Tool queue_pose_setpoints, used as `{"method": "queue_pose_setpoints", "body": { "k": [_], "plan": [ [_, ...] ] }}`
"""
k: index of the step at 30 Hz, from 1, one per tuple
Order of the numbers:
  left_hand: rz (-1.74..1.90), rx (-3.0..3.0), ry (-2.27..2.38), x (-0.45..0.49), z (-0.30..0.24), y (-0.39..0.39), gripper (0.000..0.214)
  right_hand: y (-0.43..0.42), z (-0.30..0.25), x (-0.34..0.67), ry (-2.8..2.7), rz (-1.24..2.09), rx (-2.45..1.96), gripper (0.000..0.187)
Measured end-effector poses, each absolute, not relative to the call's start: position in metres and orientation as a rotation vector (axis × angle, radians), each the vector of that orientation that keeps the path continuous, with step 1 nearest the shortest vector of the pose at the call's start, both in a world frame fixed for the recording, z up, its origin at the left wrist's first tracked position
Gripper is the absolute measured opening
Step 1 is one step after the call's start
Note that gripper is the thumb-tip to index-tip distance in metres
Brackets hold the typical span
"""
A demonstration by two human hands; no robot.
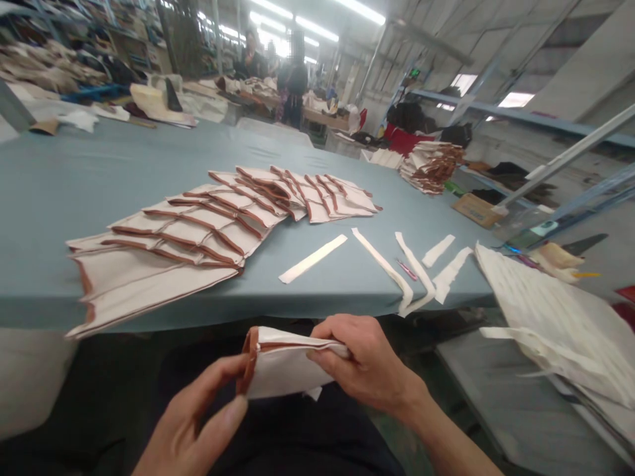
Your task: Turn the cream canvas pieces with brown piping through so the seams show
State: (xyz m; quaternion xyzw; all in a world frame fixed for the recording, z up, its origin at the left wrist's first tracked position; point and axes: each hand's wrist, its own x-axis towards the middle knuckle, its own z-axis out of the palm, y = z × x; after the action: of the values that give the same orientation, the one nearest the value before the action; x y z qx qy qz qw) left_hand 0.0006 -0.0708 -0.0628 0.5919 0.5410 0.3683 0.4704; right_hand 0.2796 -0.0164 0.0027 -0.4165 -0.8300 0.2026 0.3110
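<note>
A cream fabric piece with brown edging [290, 370] is held up in front of the table's near edge, over my lap. My right hand [370, 360] pinches its right end between thumb and fingers. At the left end, my left hand [208, 410] grips the brown-edged opening, index finger at its upper part and thumb low by the corner. On the table beyond, similar cream pieces with brown edges [208, 228] lie overlapped in a long curved row. The undersides of both hands are hidden.
Cream strips [313, 258] and a small red tool [407, 269] lie on the blue-green table [149, 145]. A stack of brown-edged pieces [431, 166] and a cardboard box [477, 210] are at the far right. Layered white strips [560, 317] rest on the right side. People [292, 79] stand in the background.
</note>
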Motion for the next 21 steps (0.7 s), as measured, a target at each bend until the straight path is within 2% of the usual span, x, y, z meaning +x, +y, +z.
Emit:
{"method": "queue_pose_setpoints", "body": {
  "k": [3, 5, 7, 10, 12, 19, 21],
  "plan": [
    [0.924, 1.228, 1.26, 0.015, -0.039, -0.055, 0.042, -0.027, -0.023, 0.265, -2.234, 0.384, -1.094, 0.018],
    [0.94, 1.186, 1.297, 0.019, -0.036, -0.049, 0.041, -0.036, -0.039, 0.255, -2.211, 0.417, -1.142, 0.014],
    [0.938, 1.222, 1.341, 0.018, -0.041, -0.048, 0.041, -0.045, -0.049, 0.247, -2.155, 0.601, -1.235, 0.013],
    [0.861, 1.373, 1.353, 0.011, -0.05, -0.05, 0.038, -0.051, -0.047, 0.237, -1.982, 1.022, -1.319, 0.027],
    [0.791, 1.452, 1.346, 0.01, -0.051, -0.051, 0.033, -0.05, -0.04, 0.233, -1.821, 1.247, -1.293, 0.028],
    [0.875, 1.669, 1.349, 0.013, -0.043, -0.053, 0.023, -0.031, -0.028, 0.221, -1.702, 1.521, -1.146, 0.021],
    [0.898, 1.747, 1.393, 0.01, -0.04, -0.054, 0.02, -0.028, -0.031, 0.221, -1.746, 1.464, -1.121, 0.02]
  ]
}}
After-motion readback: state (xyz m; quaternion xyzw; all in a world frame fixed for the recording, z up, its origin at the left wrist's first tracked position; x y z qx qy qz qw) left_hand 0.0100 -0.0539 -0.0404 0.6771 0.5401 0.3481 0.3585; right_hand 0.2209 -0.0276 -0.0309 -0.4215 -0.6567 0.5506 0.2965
